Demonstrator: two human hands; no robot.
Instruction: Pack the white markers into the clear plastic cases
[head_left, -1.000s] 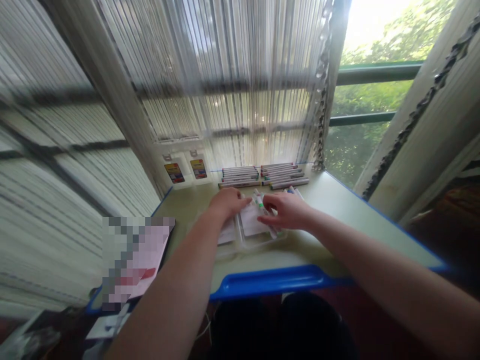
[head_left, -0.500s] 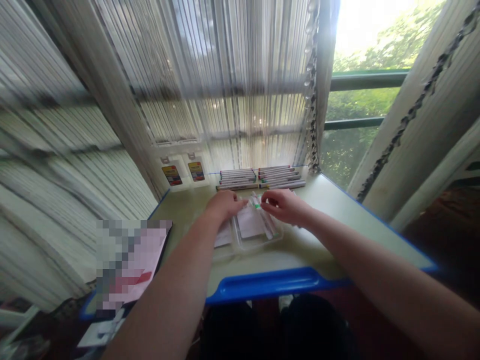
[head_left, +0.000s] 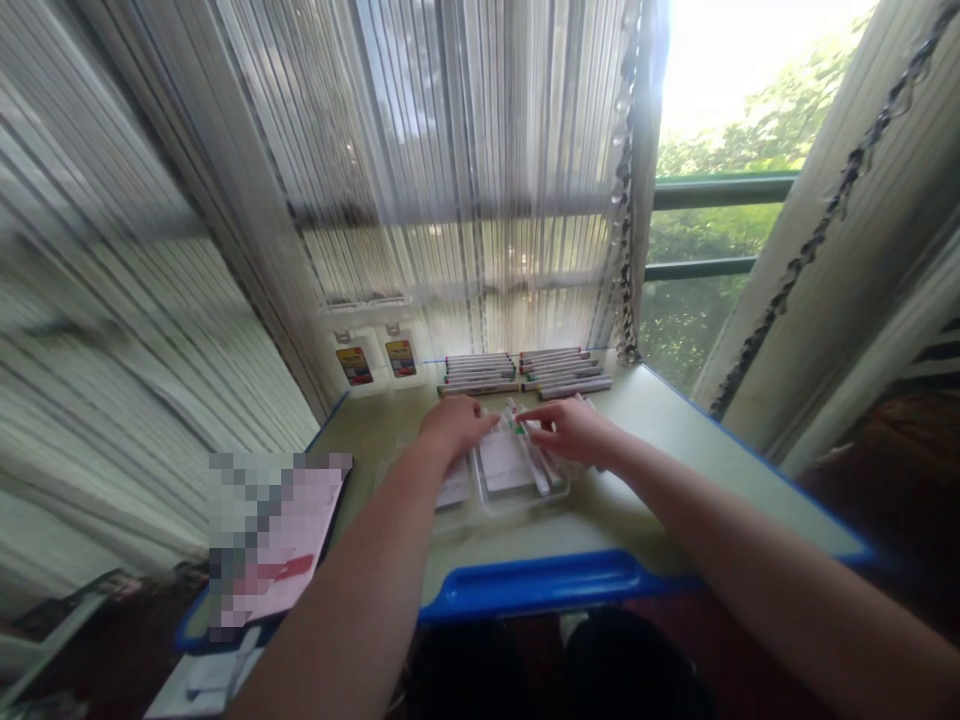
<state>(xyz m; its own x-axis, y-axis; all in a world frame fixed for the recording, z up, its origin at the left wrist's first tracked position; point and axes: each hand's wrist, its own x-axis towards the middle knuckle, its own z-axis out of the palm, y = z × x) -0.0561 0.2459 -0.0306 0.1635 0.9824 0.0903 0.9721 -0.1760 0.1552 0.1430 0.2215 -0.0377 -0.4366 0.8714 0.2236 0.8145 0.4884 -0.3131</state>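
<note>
The right grip (head_left: 574,430) reaches over the clear case (head_left: 495,505) with its index finger stretched out and its fingers spread apart; we see nothing pinched in it. The fingertip lies at or just above the far part of the case markers (head_left: 531,465), and we cannot settle whether it touches. The left grip (head_left: 454,425) rests at the far side of the case, close to where its two halves meet, with its thumb turned inward; whether it pinches the rim we cannot tell. We record at least two case markers, lying side by side along the right edge of the right half, beside the white paper (head_left: 504,463). As to change, half a second ago the right fingers were curled in beside these markers; the index finger has since straightened across them, while the left grip has stayed in place and the markers lie much as they did. We judge from this that the work is now at adjusting or pressing the markers rather than carrying one. On the tabletop (head_left: 675,420) behind the grips, we note a left row of markers (head_left: 480,375) and a right row of markers (head_left: 566,373), with two labelled cases (head_left: 401,360) upright at the far left.
</note>
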